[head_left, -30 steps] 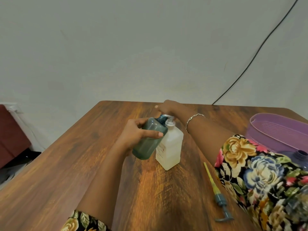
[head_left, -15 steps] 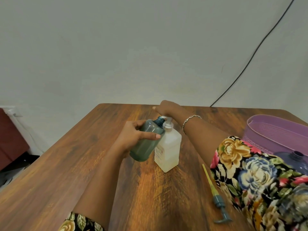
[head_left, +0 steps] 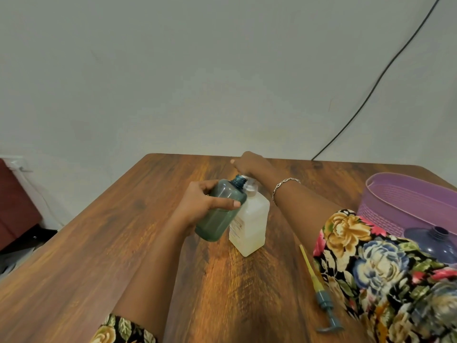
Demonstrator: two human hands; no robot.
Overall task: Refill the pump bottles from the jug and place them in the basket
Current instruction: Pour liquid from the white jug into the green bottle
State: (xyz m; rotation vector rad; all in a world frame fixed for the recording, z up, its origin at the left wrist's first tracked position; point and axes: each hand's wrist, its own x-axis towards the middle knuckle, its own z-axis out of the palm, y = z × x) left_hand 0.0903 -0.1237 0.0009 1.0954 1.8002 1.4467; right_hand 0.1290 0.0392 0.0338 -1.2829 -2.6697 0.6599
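Over table point(head_left: 118, 243) | left hand point(head_left: 197, 206) grips green bottle point(head_left: 218, 222) | right hand point(head_left: 249, 164) grips white pump point(head_left: 251, 189)

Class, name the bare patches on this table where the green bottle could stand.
Bare wood: left of the left hand to the table edge; also between left forearm and loose pump. Crowded: right side, with basket and purple bottle.

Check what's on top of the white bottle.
Its white pump collar shows, with the right hand on top. The hand covers the pump head. The left hand holds the green bottle tilted, neck beside the collar.
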